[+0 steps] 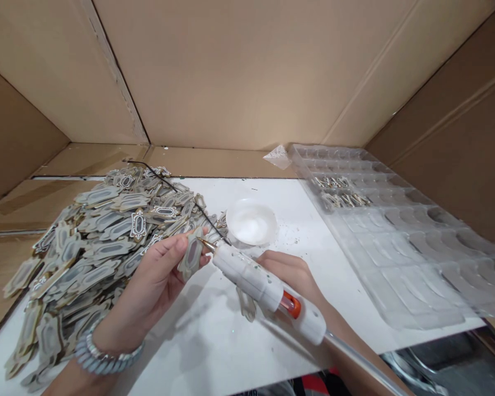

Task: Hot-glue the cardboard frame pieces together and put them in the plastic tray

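My left hand [148, 286] pinches one small flat ornate tag [192, 254] between thumb and fingers, just right of a big heap of the same tags [91, 242]. My right hand [291, 275] grips a white glue gun [268, 286] with an orange trigger; its brass nozzle touches the top of the held tag. Another tag [246, 303] lies on the white table under the gun. A coiled band sits on my left wrist.
A small white dish [251, 223] stands just beyond the gun's tip. A clear plastic compartment tray [396, 236] fills the right side, with a few small pieces in its far cells. Cardboard walls [239, 71] enclose the white table [214, 341]. A black wire crosses the heap.
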The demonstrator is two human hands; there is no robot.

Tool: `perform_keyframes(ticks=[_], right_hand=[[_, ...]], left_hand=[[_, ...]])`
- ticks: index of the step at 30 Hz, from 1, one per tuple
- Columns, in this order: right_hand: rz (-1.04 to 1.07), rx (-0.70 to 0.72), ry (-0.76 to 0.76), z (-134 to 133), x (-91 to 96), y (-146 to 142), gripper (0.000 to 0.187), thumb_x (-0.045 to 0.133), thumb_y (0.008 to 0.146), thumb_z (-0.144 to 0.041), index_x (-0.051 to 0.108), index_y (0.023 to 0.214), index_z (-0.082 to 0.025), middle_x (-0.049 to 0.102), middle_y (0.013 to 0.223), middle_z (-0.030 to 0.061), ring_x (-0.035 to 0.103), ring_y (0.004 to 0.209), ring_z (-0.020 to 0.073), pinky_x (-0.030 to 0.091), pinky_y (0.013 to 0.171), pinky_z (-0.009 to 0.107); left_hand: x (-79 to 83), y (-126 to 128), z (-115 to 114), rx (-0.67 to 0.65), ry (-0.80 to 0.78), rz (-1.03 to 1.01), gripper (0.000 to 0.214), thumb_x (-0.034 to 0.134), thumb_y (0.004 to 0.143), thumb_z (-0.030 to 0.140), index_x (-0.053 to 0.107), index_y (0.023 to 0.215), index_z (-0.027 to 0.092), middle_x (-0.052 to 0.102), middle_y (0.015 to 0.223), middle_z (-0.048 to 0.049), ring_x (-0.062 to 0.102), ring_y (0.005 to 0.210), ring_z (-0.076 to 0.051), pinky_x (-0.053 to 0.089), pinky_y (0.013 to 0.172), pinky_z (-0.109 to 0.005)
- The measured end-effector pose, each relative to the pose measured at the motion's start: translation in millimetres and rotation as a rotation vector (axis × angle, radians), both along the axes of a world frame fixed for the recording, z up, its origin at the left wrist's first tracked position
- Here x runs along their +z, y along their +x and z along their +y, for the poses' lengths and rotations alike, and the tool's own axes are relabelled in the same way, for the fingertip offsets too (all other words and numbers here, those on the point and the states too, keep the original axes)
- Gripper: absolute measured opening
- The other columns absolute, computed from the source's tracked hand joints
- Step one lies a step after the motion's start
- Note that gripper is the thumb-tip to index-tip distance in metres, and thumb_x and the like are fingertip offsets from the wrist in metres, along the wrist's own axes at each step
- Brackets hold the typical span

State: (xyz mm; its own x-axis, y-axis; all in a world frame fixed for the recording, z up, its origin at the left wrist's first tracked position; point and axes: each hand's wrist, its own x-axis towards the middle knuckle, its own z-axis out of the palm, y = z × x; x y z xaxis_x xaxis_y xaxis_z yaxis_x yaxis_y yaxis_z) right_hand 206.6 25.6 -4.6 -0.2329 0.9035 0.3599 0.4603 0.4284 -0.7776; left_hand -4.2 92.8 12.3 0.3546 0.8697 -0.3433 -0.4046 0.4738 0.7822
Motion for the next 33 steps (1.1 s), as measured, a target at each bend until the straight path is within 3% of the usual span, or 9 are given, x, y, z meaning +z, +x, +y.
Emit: perform_keyframes(ticks=[7, 11, 16, 20, 25, 29, 33], right_hand=[[-0.015, 0.005, 0.040, 4, -4.0, 3, 0.020, 0.054, 0.081, -0.012, 0.048, 0.063, -0.020, 0.048, 0.062, -0.0028, 0.045, 0.053, 0.0102, 0.033, 0.048, 0.023], [-0.055, -0.014, 0.033, 4, -5.3, 4, 0.020, 0.054, 0.081, -0.009, 0.051, 0.064, -0.019, 0.050, 0.064, -0.0020, 0.047, 0.054, 0.0105, 0.034, 0.048, 0.023], [-0.048, -0.148, 0.064, 5, -2.5, 4, 0.029, 0.060, 0.082, -0.013, 0.043, 0.060, -0.021, 0.045, 0.061, -0.0043, 0.043, 0.051, 0.0096, 0.032, 0.047, 0.023], [0.000, -0.303, 0.071, 5, 2.3, 4, 0.031, 0.063, 0.084, -0.021, 0.040, 0.062, -0.022, 0.043, 0.060, -0.0047, 0.043, 0.052, 0.0107, 0.032, 0.047, 0.024], [-0.017, -0.280, 0.056, 6, -0.4, 8, 0.020, 0.064, 0.086, -0.030, 0.052, 0.072, -0.022, 0.055, 0.066, -0.0013, 0.051, 0.056, 0.0138, 0.040, 0.051, 0.027], [-0.053, -0.266, 0.102, 8, -6.4, 11, 0.022, 0.065, 0.085, -0.031, 0.050, 0.070, -0.023, 0.054, 0.064, -0.0011, 0.052, 0.056, 0.0143, 0.039, 0.050, 0.027], [-0.040, -0.279, 0.113, 9, -7.2, 10, 0.024, 0.062, 0.088, -0.031, 0.048, 0.070, -0.023, 0.052, 0.064, -0.0014, 0.050, 0.055, 0.0137, 0.038, 0.051, 0.027]], left_hand=[[-6.2, -5, 4, 0.049, 0.184, 0.182, 0.040, 0.089, 0.059, 0.045, 0.079, 0.089, 0.020, 0.074, 0.075, -0.0024, 0.064, 0.067, -0.009, 0.052, 0.062, -0.012], [-9.0, -8, 6, 0.043, 0.269, 0.275, 0.035, 0.085, 0.063, 0.048, 0.078, 0.083, 0.020, 0.074, 0.079, -0.0046, 0.065, 0.073, -0.013, 0.053, 0.067, -0.018], [-5.7, -9, 6, 0.069, 0.178, 0.278, 0.044, 0.089, 0.055, 0.049, 0.077, 0.089, 0.022, 0.075, 0.081, -0.0037, 0.068, 0.073, -0.015, 0.055, 0.070, -0.022], [-3.0, -10, 7, 0.109, 0.136, 0.246, 0.049, 0.091, 0.052, 0.047, 0.077, 0.092, 0.021, 0.075, 0.078, -0.0053, 0.068, 0.068, -0.015, 0.056, 0.064, -0.022], [4.5, -12, 8, 0.112, 0.171, 0.194, 0.047, 0.091, 0.057, 0.038, 0.076, 0.099, 0.024, 0.075, 0.079, -0.0031, 0.068, 0.069, -0.012, 0.055, 0.063, -0.016], [15.7, -20, 14, 0.285, 0.336, 0.270, 0.037, 0.089, 0.060, 0.030, 0.075, 0.093, 0.023, 0.075, 0.086, -0.0004, 0.067, 0.079, -0.011, 0.054, 0.072, -0.014], [19.6, -47, 30, 0.503, 0.679, 0.620, 0.034, 0.083, 0.068, 0.025, 0.072, 0.101, 0.023, 0.072, 0.106, 0.0069, 0.062, 0.097, -0.010, 0.048, 0.085, -0.014]])
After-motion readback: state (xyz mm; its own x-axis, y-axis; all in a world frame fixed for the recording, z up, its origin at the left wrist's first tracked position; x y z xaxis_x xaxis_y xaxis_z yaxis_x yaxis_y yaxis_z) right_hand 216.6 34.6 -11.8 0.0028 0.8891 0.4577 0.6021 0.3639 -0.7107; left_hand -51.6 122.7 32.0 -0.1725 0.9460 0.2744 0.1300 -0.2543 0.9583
